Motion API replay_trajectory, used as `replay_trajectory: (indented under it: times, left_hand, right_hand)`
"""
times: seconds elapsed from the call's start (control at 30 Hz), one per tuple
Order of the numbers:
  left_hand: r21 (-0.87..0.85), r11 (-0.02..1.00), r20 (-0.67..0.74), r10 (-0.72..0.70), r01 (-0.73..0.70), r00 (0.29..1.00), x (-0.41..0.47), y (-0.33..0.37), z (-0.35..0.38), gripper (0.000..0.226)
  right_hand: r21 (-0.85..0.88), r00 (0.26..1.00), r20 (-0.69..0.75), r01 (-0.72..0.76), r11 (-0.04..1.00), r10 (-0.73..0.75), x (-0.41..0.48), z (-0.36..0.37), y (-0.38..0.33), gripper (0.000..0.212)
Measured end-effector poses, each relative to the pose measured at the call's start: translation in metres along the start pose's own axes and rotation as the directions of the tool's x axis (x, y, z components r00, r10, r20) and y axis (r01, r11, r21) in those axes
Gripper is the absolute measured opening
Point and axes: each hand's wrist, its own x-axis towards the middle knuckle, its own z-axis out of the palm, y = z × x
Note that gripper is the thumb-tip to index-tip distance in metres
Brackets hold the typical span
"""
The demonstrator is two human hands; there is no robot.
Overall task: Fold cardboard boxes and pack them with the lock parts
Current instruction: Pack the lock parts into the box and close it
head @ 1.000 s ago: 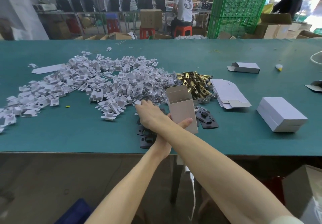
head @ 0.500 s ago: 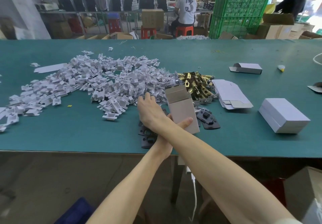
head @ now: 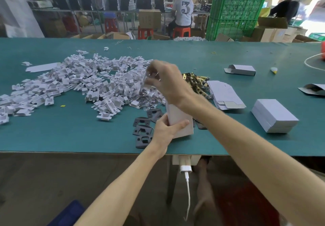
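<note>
My left hand [head: 167, 128] grips a small folded cardboard box [head: 181, 120] standing upright near the table's front edge. Above it, my right hand [head: 167, 83] pinches a small clear plastic bag of parts [head: 149, 75], lifted over the pile of such bags [head: 149, 97]. My right forearm crosses over the box and hides its open top. Brass latch parts [head: 195, 81] lie just behind the hand. Dark metal plates [head: 142, 131] lie left of the box.
A wide heap of white paper inserts [head: 70, 83] covers the left of the green table [head: 52, 134]. Flat box blanks [head: 225, 95], a closed white box [head: 274, 116] and two half-folded boxes [head: 240, 69] lie to the right. People sit working beyond the table.
My right hand has risen from the table beside the box, up and away, now holding a clear bag. The left hand's fingers now show round the box.
</note>
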Motion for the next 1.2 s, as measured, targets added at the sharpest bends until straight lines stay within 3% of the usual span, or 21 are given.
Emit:
replay_trajectory:
  times: [0.07,0.23,0.43,0.57,0.7,0.93,1.1,1.2]
  left_hand:
    - [0.002,1.000,0.004,0.005,-0.005,1.000,-0.001,-0.003,-0.001,0.044]
    - [0.027,0.999,0.030,0.030,-0.031,0.999,0.000,-0.006,-0.004,0.044]
    - [0.013,0.999,0.039,0.029,-0.030,0.999,-0.001,-0.004,-0.005,0.051]
    - [0.006,1.000,0.042,0.018,-0.018,0.999,-0.002,-0.004,-0.005,0.049]
    - [0.016,1.000,0.038,0.015,-0.016,0.999,-0.002,-0.003,-0.004,0.047]
    - [0.046,0.999,0.025,0.007,-0.008,1.000,0.000,-0.006,-0.004,0.047]
    - [0.083,0.996,0.011,0.013,-0.014,1.000,0.001,-0.008,-0.002,0.046]
    - [0.146,0.989,0.005,0.039,-0.039,0.999,0.000,-0.007,-0.002,0.043]
  right_hand:
    - [-0.080,1.000,0.021,0.016,0.997,-0.015,-0.001,-0.025,0.002,0.023]
    - [-0.272,0.970,0.206,-0.069,0.960,0.128,-0.020,-0.065,0.025,0.032]
    - [-0.339,0.957,0.239,-0.079,0.938,0.167,-0.035,-0.066,0.040,0.022]
    - [-0.427,0.962,0.248,0.007,0.904,0.110,-0.039,-0.061,0.037,0.017]
    - [-0.525,0.966,0.254,0.088,0.847,0.057,-0.044,-0.055,0.037,0.014]
    - [-0.676,0.959,0.261,0.097,0.730,0.114,-0.050,-0.052,0.042,0.012]
    - [-0.607,0.985,0.172,0.128,0.784,-0.028,-0.048,-0.036,0.025,0.019]
    - [-0.521,0.971,0.217,0.205,0.828,-0.104,-0.046,-0.007,0.006,0.019]
